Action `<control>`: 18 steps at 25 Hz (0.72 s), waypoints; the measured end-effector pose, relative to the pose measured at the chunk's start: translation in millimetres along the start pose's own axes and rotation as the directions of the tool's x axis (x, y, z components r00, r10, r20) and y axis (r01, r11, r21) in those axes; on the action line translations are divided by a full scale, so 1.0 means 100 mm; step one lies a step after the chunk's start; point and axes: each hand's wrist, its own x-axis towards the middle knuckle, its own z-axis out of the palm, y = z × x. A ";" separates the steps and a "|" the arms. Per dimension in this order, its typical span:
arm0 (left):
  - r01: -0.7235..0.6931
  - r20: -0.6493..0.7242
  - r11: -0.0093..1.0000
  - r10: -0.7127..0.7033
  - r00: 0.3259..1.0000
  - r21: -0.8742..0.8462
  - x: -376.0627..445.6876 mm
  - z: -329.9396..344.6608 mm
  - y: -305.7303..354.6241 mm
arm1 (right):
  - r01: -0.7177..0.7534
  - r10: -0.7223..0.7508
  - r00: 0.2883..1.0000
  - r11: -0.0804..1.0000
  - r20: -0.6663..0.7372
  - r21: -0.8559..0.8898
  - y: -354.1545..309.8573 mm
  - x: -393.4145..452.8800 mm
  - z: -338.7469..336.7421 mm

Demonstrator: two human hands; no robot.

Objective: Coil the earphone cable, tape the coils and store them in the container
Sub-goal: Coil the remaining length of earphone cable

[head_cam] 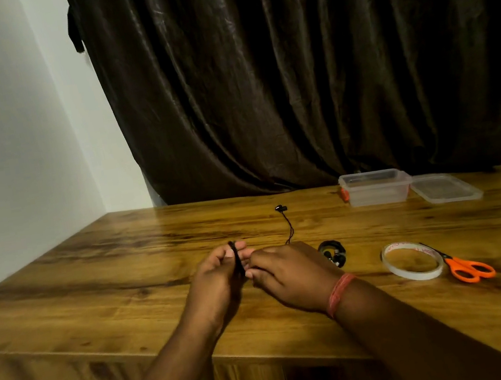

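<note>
Two hands meet over the near middle of the wood-grain table [93,280]. Left hand [220,280] holds a thin black coil of earphone cable [237,259] wound over its fingers, the coil's long axis running roughly upright, near-to-far in view. Right hand [289,277], fingers curled, pinches at the cable just beside the coil; a reddish band [339,294] circles that wrist. From behind the right hand a loose twisted strand runs away across the table, ending in a small black earbud [281,208] at the far end. Second coiled earphone bundle [334,252], black with glints, lies on the table just right of the right hand. Further right: clear tape roll [413,260], lying flat, touching orange-handled scissors [466,267]. At far right: clear rectangular plastic container [375,188], open, its flat lid [446,188] beside it. Dark glossy pleated curtain [289,68] hangs behind; white walls at left.
</note>
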 end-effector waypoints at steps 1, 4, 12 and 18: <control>0.020 0.040 0.998 -0.022 0.999 0.067 0.00 0.02 -0.04 | -0.018 0.020 0.999 1.000 -0.044 0.025 0.02 0.00 -0.02; 0.012 0.161 0.972 -0.051 0.986 0.234 -0.04 0.05 -0.08 | -0.077 0.083 0.990 0.995 -0.115 0.058 0.06 0.00 -0.04; 0.094 0.336 0.989 -0.127 0.933 0.111 -0.16 0.03 0.13 | -0.185 0.255 0.949 0.927 -0.187 0.326 0.15 0.04 -0.05; 0.110 0.335 0.982 -0.052 0.941 -0.156 -0.19 -0.04 0.17 | -0.181 0.197 0.979 0.952 -0.042 0.245 0.14 0.02 0.03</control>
